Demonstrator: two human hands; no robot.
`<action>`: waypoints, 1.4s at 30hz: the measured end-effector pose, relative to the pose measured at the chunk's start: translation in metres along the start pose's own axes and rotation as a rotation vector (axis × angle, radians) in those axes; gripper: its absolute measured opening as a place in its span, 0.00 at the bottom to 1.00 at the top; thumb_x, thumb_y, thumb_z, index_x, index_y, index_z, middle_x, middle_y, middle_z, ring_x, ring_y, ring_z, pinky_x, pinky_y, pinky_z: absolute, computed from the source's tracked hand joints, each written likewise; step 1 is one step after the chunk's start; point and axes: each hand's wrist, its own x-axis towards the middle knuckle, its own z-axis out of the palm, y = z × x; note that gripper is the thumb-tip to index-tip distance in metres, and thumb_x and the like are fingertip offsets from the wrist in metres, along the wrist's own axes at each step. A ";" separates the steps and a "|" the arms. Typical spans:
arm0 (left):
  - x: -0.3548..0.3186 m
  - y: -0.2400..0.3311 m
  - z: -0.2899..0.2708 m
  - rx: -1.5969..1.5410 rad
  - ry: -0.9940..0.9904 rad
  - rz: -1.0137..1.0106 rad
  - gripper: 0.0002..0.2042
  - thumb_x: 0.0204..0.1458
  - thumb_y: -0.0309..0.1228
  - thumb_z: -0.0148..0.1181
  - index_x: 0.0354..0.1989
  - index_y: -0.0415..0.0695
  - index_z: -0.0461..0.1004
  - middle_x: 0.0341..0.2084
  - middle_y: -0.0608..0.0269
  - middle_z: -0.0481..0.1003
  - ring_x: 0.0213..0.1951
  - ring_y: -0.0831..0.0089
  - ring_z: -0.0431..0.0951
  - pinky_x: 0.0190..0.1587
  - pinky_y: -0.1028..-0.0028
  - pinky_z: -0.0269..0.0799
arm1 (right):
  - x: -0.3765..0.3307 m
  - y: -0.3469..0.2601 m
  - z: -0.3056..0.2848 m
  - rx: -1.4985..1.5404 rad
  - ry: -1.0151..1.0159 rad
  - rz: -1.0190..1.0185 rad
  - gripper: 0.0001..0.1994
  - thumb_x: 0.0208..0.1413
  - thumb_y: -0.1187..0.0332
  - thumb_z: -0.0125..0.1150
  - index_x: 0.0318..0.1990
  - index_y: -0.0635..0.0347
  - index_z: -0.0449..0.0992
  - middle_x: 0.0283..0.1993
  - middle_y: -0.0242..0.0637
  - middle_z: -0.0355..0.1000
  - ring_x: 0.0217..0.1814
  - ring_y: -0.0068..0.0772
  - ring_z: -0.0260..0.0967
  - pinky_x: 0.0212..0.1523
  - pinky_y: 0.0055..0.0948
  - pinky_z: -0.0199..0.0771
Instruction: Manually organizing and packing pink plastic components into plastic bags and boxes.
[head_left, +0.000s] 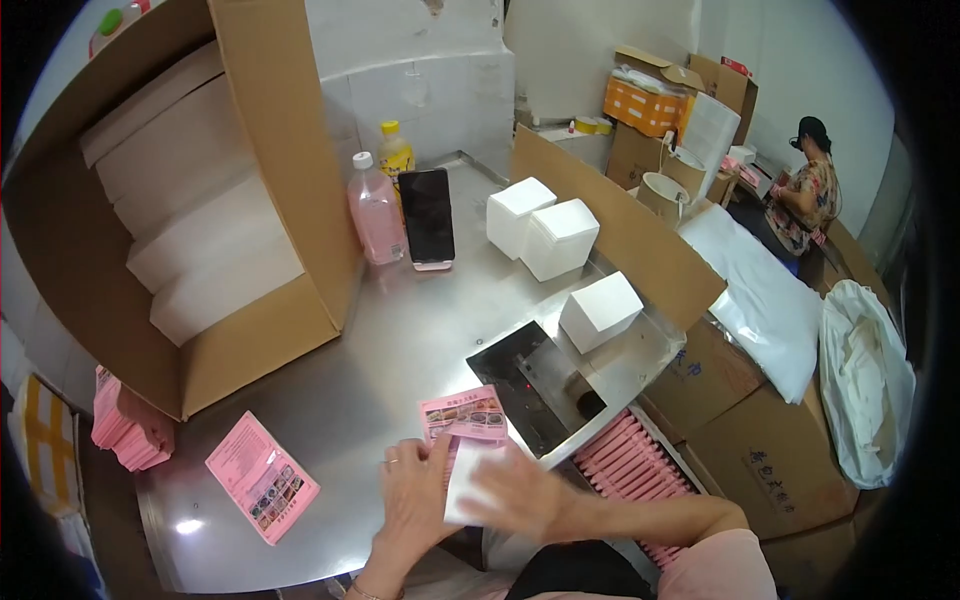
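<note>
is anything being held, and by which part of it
The left hand appears to hold pink printed paper by its lower left side; the right hand, blurred, is over a white rectangular piece, so its grip cannot be told.

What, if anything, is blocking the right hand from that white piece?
Nothing visible stands in the way: the blurred right hand overlaps the white piece in view, though blur hides whether they touch. The pink printed packet shows just beyond, not between them.

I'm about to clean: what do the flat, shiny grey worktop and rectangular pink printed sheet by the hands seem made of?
Shiny grey worktop: probably stainless steel, satin finish, given blurred reflections. Pink printed sheet: likely paper, looking thin and flat; coating unclear.
</note>
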 end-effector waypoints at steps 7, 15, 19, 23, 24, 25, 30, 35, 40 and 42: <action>0.003 0.028 0.010 0.079 -0.016 -0.007 0.38 0.46 0.32 0.65 0.68 0.40 0.57 0.33 0.49 0.69 0.32 0.52 0.71 0.35 0.59 0.67 | 0.029 0.064 0.052 -0.194 -0.190 0.426 0.14 0.53 0.68 0.55 0.46 0.62 0.75 0.47 0.49 0.73 0.52 0.52 0.70 0.61 0.73 0.54; -0.034 -0.015 -0.021 -0.209 0.062 -0.084 0.11 0.44 0.26 0.61 0.38 0.44 0.77 0.36 0.51 0.71 0.39 0.56 0.72 0.42 0.59 0.68 | -0.012 0.105 0.015 -0.125 -0.487 0.772 0.08 0.54 0.68 0.59 0.37 0.63 0.75 0.26 0.52 0.74 0.29 0.56 0.74 0.29 0.48 0.72; -0.064 -0.069 -0.081 0.413 0.437 -0.242 0.11 0.40 0.26 0.54 0.35 0.43 0.70 0.41 0.48 0.69 0.46 0.49 0.69 0.52 0.51 0.63 | 0.012 0.099 -0.041 -0.339 0.237 0.588 0.10 0.51 0.70 0.62 0.41 0.60 0.76 0.33 0.41 0.74 0.39 0.46 0.73 0.41 0.43 0.69; -0.089 -0.116 -0.103 0.614 0.213 -0.530 0.14 0.44 0.25 0.53 0.43 0.42 0.68 0.41 0.50 0.70 0.49 0.50 0.67 0.56 0.46 0.58 | -0.017 0.150 -0.056 -0.694 0.210 0.662 0.08 0.52 0.71 0.62 0.40 0.59 0.78 0.34 0.37 0.71 0.43 0.40 0.69 0.47 0.40 0.63; -0.089 -0.120 -0.100 0.612 0.220 -0.526 0.14 0.44 0.25 0.53 0.43 0.42 0.68 0.41 0.50 0.70 0.49 0.50 0.67 0.56 0.46 0.58 | -0.020 0.157 -0.053 -0.700 0.216 0.659 0.08 0.52 0.71 0.62 0.40 0.59 0.78 0.34 0.37 0.71 0.43 0.40 0.69 0.47 0.40 0.63; -0.087 -0.123 -0.098 0.613 0.193 -0.439 0.14 0.45 0.22 0.54 0.43 0.41 0.69 0.38 0.51 0.70 0.45 0.51 0.68 0.55 0.48 0.60 | -0.021 0.163 -0.049 -0.663 0.244 0.691 0.06 0.52 0.70 0.62 0.37 0.59 0.78 0.34 0.38 0.71 0.42 0.40 0.68 0.45 0.40 0.64; -0.054 -0.063 -0.094 0.096 0.317 -0.373 0.05 0.61 0.23 0.50 0.43 0.39 0.71 0.37 0.52 0.72 0.38 0.60 0.75 0.42 0.68 0.69 | -0.019 0.163 -0.045 -0.514 0.332 0.750 0.05 0.54 0.70 0.61 0.33 0.62 0.80 0.35 0.39 0.71 0.40 0.42 0.67 0.41 0.40 0.65; -0.007 0.003 0.004 0.114 0.025 0.024 0.12 0.48 0.24 0.61 0.42 0.42 0.72 0.34 0.52 0.72 0.38 0.53 0.71 0.44 0.59 0.64 | -0.036 0.168 -0.053 -0.459 0.314 0.750 0.07 0.54 0.71 0.60 0.38 0.62 0.80 0.34 0.41 0.70 0.40 0.43 0.66 0.42 0.41 0.66; -0.007 0.019 0.023 -0.024 0.022 0.110 0.18 0.44 0.26 0.63 0.46 0.40 0.72 0.42 0.49 0.70 0.44 0.52 0.70 0.45 0.58 0.64 | -0.023 0.152 -0.042 -0.565 0.375 0.653 0.17 0.50 0.78 0.57 0.49 0.62 0.75 0.44 0.45 0.71 0.44 0.47 0.67 0.45 0.42 0.67; -0.006 0.014 0.024 -0.015 -0.001 0.150 0.23 0.42 0.29 0.65 0.50 0.38 0.71 0.46 0.47 0.69 0.48 0.51 0.69 0.46 0.57 0.64 | -0.009 0.118 -0.011 -0.314 0.388 0.421 0.21 0.46 0.81 0.56 0.51 0.63 0.73 0.49 0.46 0.70 0.50 0.51 0.67 0.51 0.45 0.67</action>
